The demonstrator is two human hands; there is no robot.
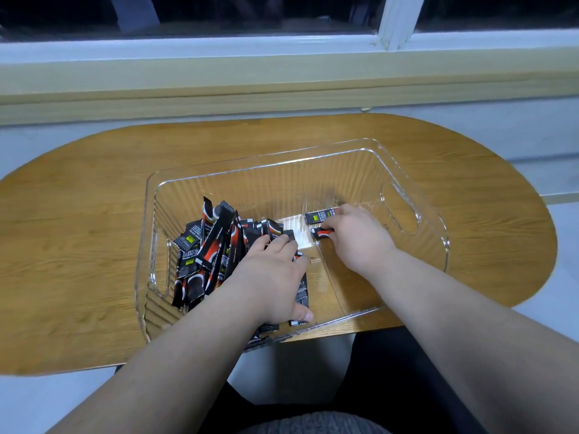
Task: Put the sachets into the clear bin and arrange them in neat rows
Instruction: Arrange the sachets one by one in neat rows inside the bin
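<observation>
Closest in, I am resting my left hand [275, 277], fingers flat, on the heaped sachets [213, 255] inside the clear bin [416, 189]; my right hand [355, 238] is pinching one sachet [321, 234].

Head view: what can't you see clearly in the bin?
All in the head view:
- Sachets: print too small and blurred to read.
- Sachets beneath the left hand: covered by it; count unknown.
- Right hand: its fingertips are hidden by its own back.
- Clear bin near wall: crossed by both forearms.
</observation>
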